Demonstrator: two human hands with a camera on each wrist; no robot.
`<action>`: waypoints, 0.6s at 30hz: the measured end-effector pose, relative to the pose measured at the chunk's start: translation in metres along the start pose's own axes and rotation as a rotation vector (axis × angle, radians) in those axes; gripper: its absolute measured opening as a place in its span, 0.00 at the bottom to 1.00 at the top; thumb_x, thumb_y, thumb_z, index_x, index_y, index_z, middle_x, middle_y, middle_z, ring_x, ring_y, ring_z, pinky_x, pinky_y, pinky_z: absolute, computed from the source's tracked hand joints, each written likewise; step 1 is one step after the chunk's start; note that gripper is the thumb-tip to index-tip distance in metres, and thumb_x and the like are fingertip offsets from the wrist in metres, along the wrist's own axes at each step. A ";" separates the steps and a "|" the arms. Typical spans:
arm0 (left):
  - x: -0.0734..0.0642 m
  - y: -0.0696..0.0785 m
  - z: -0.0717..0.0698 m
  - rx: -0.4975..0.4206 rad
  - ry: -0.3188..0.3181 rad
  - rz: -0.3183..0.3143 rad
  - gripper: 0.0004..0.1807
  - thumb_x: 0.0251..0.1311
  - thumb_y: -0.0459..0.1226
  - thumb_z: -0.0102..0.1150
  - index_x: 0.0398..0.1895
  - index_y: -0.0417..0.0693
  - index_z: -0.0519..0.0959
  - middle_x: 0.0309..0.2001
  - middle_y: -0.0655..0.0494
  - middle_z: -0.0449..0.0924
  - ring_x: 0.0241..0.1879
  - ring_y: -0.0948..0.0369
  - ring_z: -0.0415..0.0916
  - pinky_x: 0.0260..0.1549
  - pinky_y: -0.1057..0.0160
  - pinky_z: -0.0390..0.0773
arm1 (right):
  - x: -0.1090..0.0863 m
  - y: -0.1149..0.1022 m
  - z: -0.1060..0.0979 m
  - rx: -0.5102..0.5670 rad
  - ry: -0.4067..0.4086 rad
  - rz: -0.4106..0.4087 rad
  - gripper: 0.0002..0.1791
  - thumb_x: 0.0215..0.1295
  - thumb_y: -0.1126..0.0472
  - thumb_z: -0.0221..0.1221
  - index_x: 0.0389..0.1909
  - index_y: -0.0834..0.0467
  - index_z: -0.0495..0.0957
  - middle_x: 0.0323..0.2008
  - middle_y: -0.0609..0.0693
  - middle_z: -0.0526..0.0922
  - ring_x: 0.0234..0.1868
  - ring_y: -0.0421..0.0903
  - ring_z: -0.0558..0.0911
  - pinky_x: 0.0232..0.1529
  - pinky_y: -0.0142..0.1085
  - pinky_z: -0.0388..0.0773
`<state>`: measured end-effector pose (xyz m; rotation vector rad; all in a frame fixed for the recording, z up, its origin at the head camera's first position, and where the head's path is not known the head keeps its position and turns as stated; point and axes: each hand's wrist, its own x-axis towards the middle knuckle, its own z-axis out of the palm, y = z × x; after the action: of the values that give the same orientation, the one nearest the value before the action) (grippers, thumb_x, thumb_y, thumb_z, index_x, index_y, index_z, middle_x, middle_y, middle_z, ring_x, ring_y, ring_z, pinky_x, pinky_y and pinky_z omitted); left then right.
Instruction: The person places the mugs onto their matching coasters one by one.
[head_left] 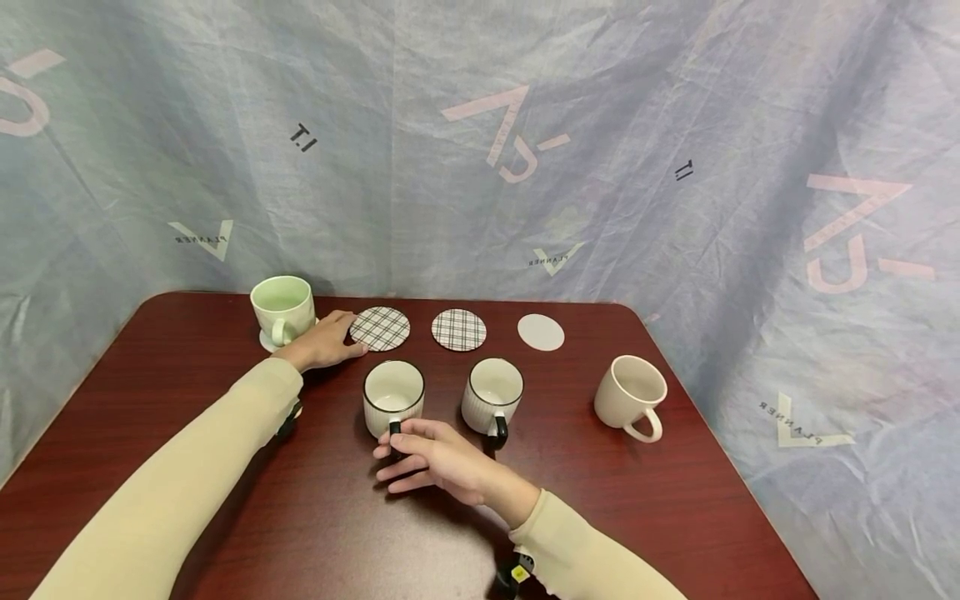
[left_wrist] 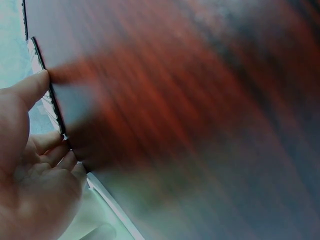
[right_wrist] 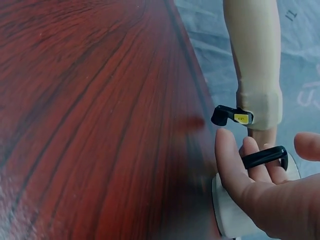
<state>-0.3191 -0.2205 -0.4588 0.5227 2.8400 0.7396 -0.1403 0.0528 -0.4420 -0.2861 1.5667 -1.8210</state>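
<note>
My left hand [head_left: 324, 340] is at the left edge of a plaid coaster [head_left: 381, 329] lying flat. In the left wrist view, the thumb [left_wrist: 36, 88] touches the coaster's rim, with the other fingers near its far end. A pale green mug [head_left: 282, 305] stands beside that hand on a white coaster [head_left: 267, 341]. My right hand [head_left: 442, 460] is at the black handle [right_wrist: 265, 157] of a ribbed white mug [head_left: 393, 392], thumb and fingers apart on either side of it. To its right stands a similar ribbed mug [head_left: 480, 404], handle toward me.
Another plaid coaster [head_left: 459, 330] and a plain white coaster [head_left: 541, 332] lie along the back. A cream mug [head_left: 626, 393] stands on the right side of the dark red table [head_left: 315, 533]. Behind hangs a printed grey cloth [head_left: 420, 167].
</note>
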 end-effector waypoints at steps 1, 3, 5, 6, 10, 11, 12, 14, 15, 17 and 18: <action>0.000 0.000 0.000 -0.001 -0.001 -0.001 0.43 0.75 0.44 0.59 0.78 0.21 0.55 0.78 0.23 0.52 0.78 0.30 0.52 0.76 0.34 0.56 | 0.000 0.000 0.001 0.005 0.003 0.000 0.14 0.82 0.58 0.55 0.55 0.65 0.77 0.60 0.69 0.82 0.59 0.68 0.85 0.56 0.54 0.86; -0.001 0.001 0.000 0.001 -0.004 -0.003 0.43 0.75 0.44 0.59 0.78 0.21 0.55 0.78 0.23 0.52 0.78 0.31 0.52 0.77 0.34 0.55 | 0.001 0.000 0.001 0.013 0.008 -0.003 0.12 0.82 0.58 0.55 0.53 0.63 0.78 0.60 0.69 0.83 0.57 0.66 0.86 0.56 0.53 0.86; -0.001 0.001 -0.001 0.004 -0.007 -0.006 0.43 0.76 0.45 0.59 0.78 0.21 0.55 0.78 0.23 0.52 0.78 0.31 0.51 0.77 0.34 0.55 | 0.002 0.001 0.002 0.021 0.014 -0.009 0.11 0.82 0.58 0.55 0.52 0.62 0.78 0.59 0.68 0.83 0.55 0.64 0.88 0.56 0.53 0.86; -0.001 0.002 -0.001 0.008 -0.008 -0.007 0.43 0.76 0.45 0.59 0.78 0.21 0.55 0.78 0.23 0.52 0.79 0.31 0.51 0.77 0.35 0.55 | 0.002 0.001 0.003 0.024 0.018 -0.012 0.11 0.82 0.58 0.55 0.51 0.63 0.79 0.58 0.67 0.84 0.54 0.62 0.89 0.56 0.52 0.86; -0.002 0.003 -0.002 0.015 -0.012 -0.012 0.43 0.77 0.45 0.59 0.78 0.22 0.55 0.78 0.23 0.52 0.79 0.31 0.51 0.77 0.34 0.55 | 0.003 0.003 0.004 0.034 0.036 -0.025 0.11 0.82 0.58 0.55 0.50 0.63 0.79 0.51 0.60 0.87 0.49 0.55 0.91 0.55 0.48 0.87; -0.002 0.003 -0.002 0.016 -0.014 -0.013 0.43 0.77 0.46 0.59 0.79 0.22 0.55 0.78 0.23 0.52 0.79 0.31 0.51 0.77 0.34 0.55 | 0.004 0.004 0.005 0.035 0.042 -0.030 0.12 0.82 0.58 0.55 0.50 0.64 0.79 0.49 0.58 0.87 0.47 0.54 0.91 0.55 0.47 0.87; -0.001 0.002 -0.002 0.018 -0.015 -0.014 0.43 0.77 0.46 0.59 0.79 0.22 0.55 0.78 0.23 0.52 0.79 0.31 0.51 0.77 0.34 0.55 | 0.004 0.004 0.005 0.035 0.049 -0.032 0.12 0.82 0.58 0.55 0.50 0.64 0.79 0.47 0.56 0.87 0.46 0.53 0.91 0.55 0.46 0.87; -0.001 0.002 -0.002 0.019 -0.016 -0.014 0.43 0.77 0.46 0.58 0.79 0.22 0.55 0.78 0.23 0.51 0.79 0.31 0.51 0.77 0.34 0.54 | 0.004 0.004 0.007 0.036 0.065 -0.039 0.13 0.82 0.59 0.55 0.50 0.66 0.79 0.45 0.54 0.87 0.45 0.51 0.91 0.55 0.45 0.87; -0.001 0.002 -0.002 0.019 -0.013 -0.012 0.43 0.76 0.46 0.59 0.79 0.22 0.55 0.78 0.23 0.52 0.78 0.31 0.51 0.77 0.34 0.55 | 0.004 0.005 0.007 0.037 0.074 -0.041 0.13 0.82 0.59 0.55 0.50 0.66 0.79 0.44 0.54 0.87 0.44 0.51 0.91 0.55 0.45 0.87; -0.001 0.002 -0.002 0.021 -0.010 -0.011 0.43 0.76 0.46 0.59 0.78 0.22 0.55 0.78 0.23 0.52 0.78 0.30 0.52 0.77 0.34 0.55 | 0.004 0.005 0.008 0.035 0.089 -0.048 0.13 0.82 0.59 0.54 0.50 0.67 0.79 0.44 0.54 0.87 0.44 0.50 0.91 0.54 0.45 0.87; -0.001 0.003 -0.002 0.020 -0.009 -0.012 0.43 0.76 0.46 0.59 0.78 0.22 0.56 0.78 0.23 0.52 0.78 0.31 0.52 0.77 0.34 0.55 | 0.004 0.006 0.009 0.034 0.094 -0.050 0.13 0.82 0.59 0.54 0.50 0.67 0.79 0.44 0.54 0.87 0.43 0.50 0.91 0.54 0.44 0.87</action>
<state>-0.3175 -0.2198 -0.4557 0.5101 2.8423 0.7058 -0.1358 0.0432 -0.4460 -0.2285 1.6036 -1.9230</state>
